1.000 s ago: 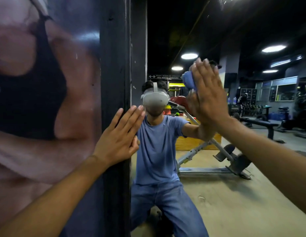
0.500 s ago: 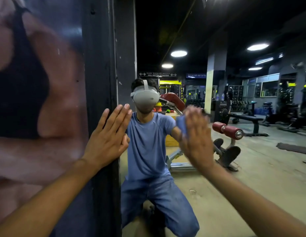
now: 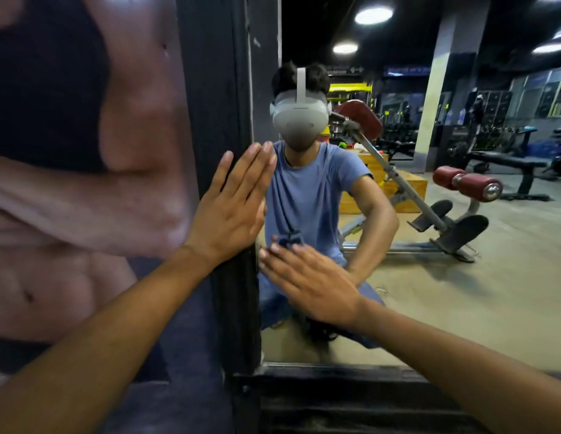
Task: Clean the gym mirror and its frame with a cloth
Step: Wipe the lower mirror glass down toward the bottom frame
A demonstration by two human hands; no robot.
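Left hand (image 3: 232, 208): laid flat with straight fingers, nothing held, set against the dark upright frame (image 3: 238, 120); fingertips reach past the frame's inner edge onto the mirror (image 3: 429, 292).

Right hand (image 3: 307, 280): pressed flat on the glass just right of the frame and below the left hand, fingers straight and spread. The cloth (image 3: 291, 240), dark blue and crumpled, is trapped between the fingers and the glass; only a small fold is seen past the fingertips.

Mirror: smooth, reflective. Open glass lies to the right of and above the right hand. The bottom rail of the frame, flat and matt black, runs below that hand.

Poster (image 3: 85, 183): glossy printed panel, left of the left hand, abutting the frame.
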